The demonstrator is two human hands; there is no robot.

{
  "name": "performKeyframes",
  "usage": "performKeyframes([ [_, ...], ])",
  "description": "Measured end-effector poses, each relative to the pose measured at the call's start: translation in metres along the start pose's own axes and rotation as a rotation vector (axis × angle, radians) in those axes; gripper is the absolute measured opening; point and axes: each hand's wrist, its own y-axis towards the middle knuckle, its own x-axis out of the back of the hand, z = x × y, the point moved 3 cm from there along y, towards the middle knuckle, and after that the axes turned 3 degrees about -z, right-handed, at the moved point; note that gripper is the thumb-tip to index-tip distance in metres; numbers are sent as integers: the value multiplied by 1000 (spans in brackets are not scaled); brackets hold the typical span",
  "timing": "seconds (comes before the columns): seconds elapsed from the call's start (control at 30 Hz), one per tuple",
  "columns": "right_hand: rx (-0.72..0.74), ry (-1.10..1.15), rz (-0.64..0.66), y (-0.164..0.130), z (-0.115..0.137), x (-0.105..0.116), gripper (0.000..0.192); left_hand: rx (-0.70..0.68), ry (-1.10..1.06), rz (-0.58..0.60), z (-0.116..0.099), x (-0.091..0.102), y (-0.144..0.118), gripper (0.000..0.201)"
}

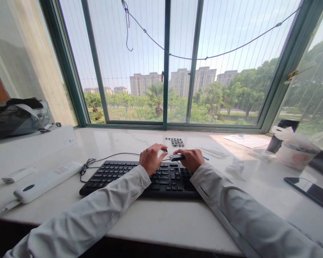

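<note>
We reach both arms forward in white sleeves, forearms angled inward so that our hands meet over the back edge of the black keyboard (pixel 140 178), which lies flat on the pale bench (pixel 164 222) in front of the window. Our left hand (pixel 151 158) is curled, knuckles up, with thumb and forefinger pinched on a small dark piece (pixel 164 150), too small to tell apart clearly; it looks like a keycap. Our right hand (pixel 191 158) sits just beside it, fingers bent and closed around a small black tool (pixel 177 157) that points toward the left hand. The two hands are near each other but not touching. Beyond them, a cluster of loose keycaps (pixel 176 142) lies on the bench near the window frame. A white power strip (pixel 47 181) rests left of the keyboard, and a dark phone (pixel 310 189) lies far right.
</note>
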Motion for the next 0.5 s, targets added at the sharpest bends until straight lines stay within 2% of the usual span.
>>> performKeyframes([
  [0.5, -39, -42, 119, 0, 6, 4, 29, 22, 24, 22, -5, 5, -1, 18],
])
